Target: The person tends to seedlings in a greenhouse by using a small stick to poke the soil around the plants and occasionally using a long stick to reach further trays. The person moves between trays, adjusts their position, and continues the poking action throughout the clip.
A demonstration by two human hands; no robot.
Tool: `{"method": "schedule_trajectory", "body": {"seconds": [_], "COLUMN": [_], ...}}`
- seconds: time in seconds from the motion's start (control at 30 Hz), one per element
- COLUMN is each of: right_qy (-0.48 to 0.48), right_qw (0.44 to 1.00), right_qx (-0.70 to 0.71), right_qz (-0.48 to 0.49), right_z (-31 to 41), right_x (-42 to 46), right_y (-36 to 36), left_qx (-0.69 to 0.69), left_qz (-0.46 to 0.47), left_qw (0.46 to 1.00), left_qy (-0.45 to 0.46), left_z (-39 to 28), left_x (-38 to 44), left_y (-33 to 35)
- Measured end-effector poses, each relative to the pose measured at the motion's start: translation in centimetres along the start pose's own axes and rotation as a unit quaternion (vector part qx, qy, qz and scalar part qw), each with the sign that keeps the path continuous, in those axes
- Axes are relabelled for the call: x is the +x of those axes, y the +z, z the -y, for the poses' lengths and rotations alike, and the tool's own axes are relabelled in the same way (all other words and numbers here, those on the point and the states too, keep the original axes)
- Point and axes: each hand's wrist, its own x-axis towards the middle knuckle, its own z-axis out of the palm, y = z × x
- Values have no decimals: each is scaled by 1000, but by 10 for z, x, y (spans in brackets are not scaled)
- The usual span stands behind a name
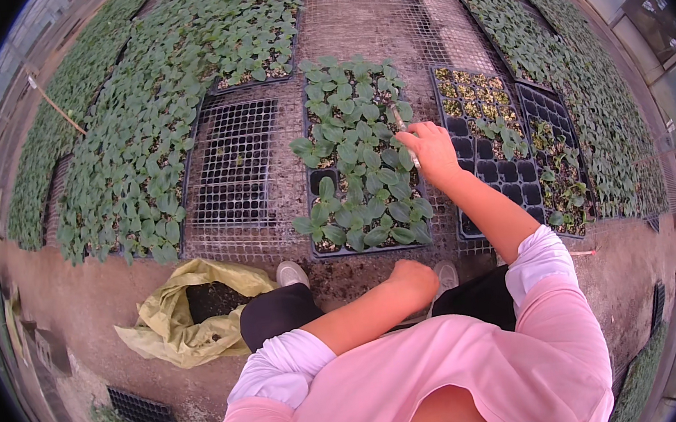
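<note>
My right hand (pixel 428 147) grips a thin, pale, stick-like tool (pixel 399 119), its far end among the leaves at the right side of a black cell tray of green seedlings (pixel 363 153). One cell at that tray's left side (pixel 324 181) shows no plant. My left hand (pixel 414 278) is bent in near my knees, below the tray's front edge; its fingers are hidden. Right of the seedling tray lies a second black cell tray (pixel 498 175) with yellowish plugs at the back, a few seedlings and several bare cells. Beside it, a third tray (pixel 559 169) holds sparse, uneven seedlings.
An open yellow woven sack (pixel 169 309) with dark soil stands on the floor at left. Wire mesh benches (pixel 355 24) carry the trays. Dense seedling trays (pixel 139 139) spread to the left and right. An unplanted black tray (pixel 237 160) shows at the mesh left of centre.
</note>
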Motion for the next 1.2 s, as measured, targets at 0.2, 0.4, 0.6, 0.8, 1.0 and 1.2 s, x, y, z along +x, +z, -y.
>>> {"method": "schedule_trajectory", "body": {"seconds": [0.2,0.4,0.6,0.8,1.0,1.2], "right_qy": [-15,29,136,50,-26,-33], "right_qw": [999,988,963,952,968,962], "right_qx": [-34,-152,-166,-153,-85,-131], "right_qz": [-4,30,160,260,234,238], "right_z": [-26,-68,-84,-86,-89,-91], "right_x": [-60,-96,-113,-126,-151,-140], "right_y": [-34,-16,14,-3,-18,3], "left_qx": [2,20,30,34,37,39], "left_qz": [10,20,-14,-11,-31,-39], "left_qw": [1000,998,996,997,996,995], "left_qy": [29,47,79,63,80,88], "left_z": [-1,-13,-15,-15,-17,-21], "left_x": [3,4,10,8,8,10], "left_y": [4,-16,-15,-15,-5,-7]}}
